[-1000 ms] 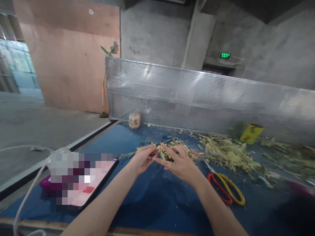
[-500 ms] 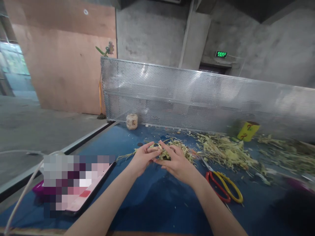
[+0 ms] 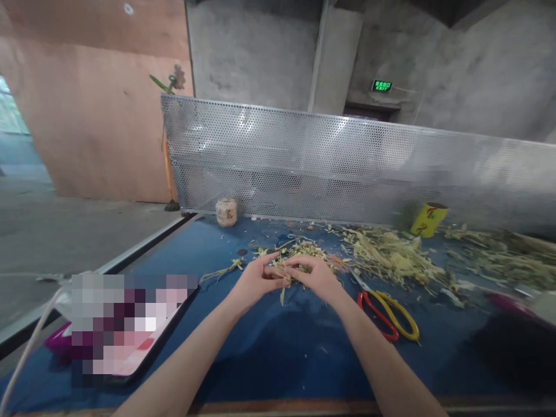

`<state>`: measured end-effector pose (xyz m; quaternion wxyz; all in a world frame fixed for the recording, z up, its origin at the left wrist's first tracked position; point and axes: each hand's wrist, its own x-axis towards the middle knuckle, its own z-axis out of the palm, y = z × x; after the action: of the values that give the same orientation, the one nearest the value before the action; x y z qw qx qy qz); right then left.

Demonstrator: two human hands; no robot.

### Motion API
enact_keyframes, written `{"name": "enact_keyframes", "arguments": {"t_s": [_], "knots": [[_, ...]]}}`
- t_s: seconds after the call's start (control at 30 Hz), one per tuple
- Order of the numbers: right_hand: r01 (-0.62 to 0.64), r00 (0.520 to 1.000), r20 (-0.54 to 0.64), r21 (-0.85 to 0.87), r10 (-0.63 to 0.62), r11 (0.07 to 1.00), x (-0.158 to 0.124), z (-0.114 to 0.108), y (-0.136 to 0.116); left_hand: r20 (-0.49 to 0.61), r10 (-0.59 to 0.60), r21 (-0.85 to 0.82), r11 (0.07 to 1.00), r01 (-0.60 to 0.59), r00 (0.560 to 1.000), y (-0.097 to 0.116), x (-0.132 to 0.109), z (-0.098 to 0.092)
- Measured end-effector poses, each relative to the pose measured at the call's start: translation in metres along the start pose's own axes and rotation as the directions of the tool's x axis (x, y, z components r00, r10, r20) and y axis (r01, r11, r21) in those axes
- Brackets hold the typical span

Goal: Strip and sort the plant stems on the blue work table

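My left hand (image 3: pixel 255 281) and my right hand (image 3: pixel 318 279) meet at the middle of the blue table. Their fingers are curled and pinched together around a dried plant sprig (image 3: pixel 282 296), whose pale leafy end hangs below the fingertips. The fingers hide most of it. Just behind them lies a small heap of dried yellow-green plants (image 3: pixel 306 249). A thin-stemmed sprig (image 3: pixel 221 270) rests apart, left of my left hand. Scissors (image 3: pixel 382 310) with one red and one yellow handle lie right of my right forearm, blades slightly apart.
A larger pile of dried plants (image 3: pixel 386 255) spreads at right, near a yellow cylindrical container (image 3: pixel 429 220). A perforated metal panel (image 3: pixel 278 162) closes off the table's back, with a whitish jar (image 3: pixel 226 212) before it. At left lies a blurred-out phone-like device (image 3: pixel 143 347) beside a cable (image 3: pixel 32 344).
The fingers have moved from loosely spread to closer together, and a leafy bit now hangs under them. The view has shifted slightly, so the surroundings appear farther left.
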<state>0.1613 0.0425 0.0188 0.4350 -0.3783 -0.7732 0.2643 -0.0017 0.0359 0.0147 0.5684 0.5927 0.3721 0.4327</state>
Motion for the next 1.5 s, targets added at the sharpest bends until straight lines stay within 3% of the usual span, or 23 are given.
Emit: {"name": "enact_keyframes", "arguments": {"t_s": [0.13, 0.37, 0.5, 0.57, 0.73, 0.87, 1.0, 1.17, 1.27, 1.5], "knots": [[0.035, 0.997, -0.069, 0.102, -0.029, 0.994, 0.000, 0.002, 0.002, 0.038, 0.048, 0.037, 0.998, -0.049, 0.998, -0.001, -0.001, 0.005], [0.009, 0.996, -0.091, 0.172, 0.006, 0.985, 0.000, 0.005, 0.000, 0.034, 0.071, 0.100, 0.992, -0.074, 0.997, 0.000, -0.001, 0.010], [0.027, 0.977, -0.215, 0.185, 0.013, 0.982, 0.002, 0.005, 0.004, 0.139, 0.052, 0.092, 0.994, -0.066, 0.989, -0.003, -0.001, 0.012], [-0.003, 0.968, -0.247, 0.191, 0.051, 0.982, 0.003, 0.004, 0.006, 0.137, 0.062, 0.088, 0.993, -0.074, 0.989, -0.004, -0.001, 0.013], [-0.084, 0.985, -0.132, 0.190, 0.111, 0.978, 0.003, 0.003, 0.004, 0.049, 0.102, 0.032, 0.994, -0.103, 0.994, -0.001, 0.001, 0.010], [-0.077, 0.994, -0.081, -0.029, 0.075, 0.997, -0.001, 0.003, 0.000, -0.064, 0.099, -0.023, 0.995, -0.101, 0.993, 0.001, 0.001, 0.008], [-0.038, 0.999, -0.016, -0.174, 0.036, 0.984, -0.002, 0.003, 0.000, -0.042, 0.069, -0.024, 0.997, -0.070, 0.997, 0.003, -0.001, 0.009], [-0.005, 1.000, 0.018, -0.129, 0.008, 0.992, -0.002, 0.002, -0.003, -0.063, 0.100, 0.029, 0.995, -0.098, 0.993, 0.005, -0.002, 0.011], [0.006, 1.000, 0.019, -0.067, -0.005, 0.998, -0.002, -0.001, -0.006, -0.070, 0.116, -0.022, 0.993, -0.118, 0.991, 0.006, -0.003, 0.011], [0.029, 0.997, -0.069, -0.005, -0.030, 1.000, -0.002, -0.008, -0.014, -0.075, 0.151, -0.116, 0.980, -0.159, 0.986, 0.012, -0.002, 0.008]]}}
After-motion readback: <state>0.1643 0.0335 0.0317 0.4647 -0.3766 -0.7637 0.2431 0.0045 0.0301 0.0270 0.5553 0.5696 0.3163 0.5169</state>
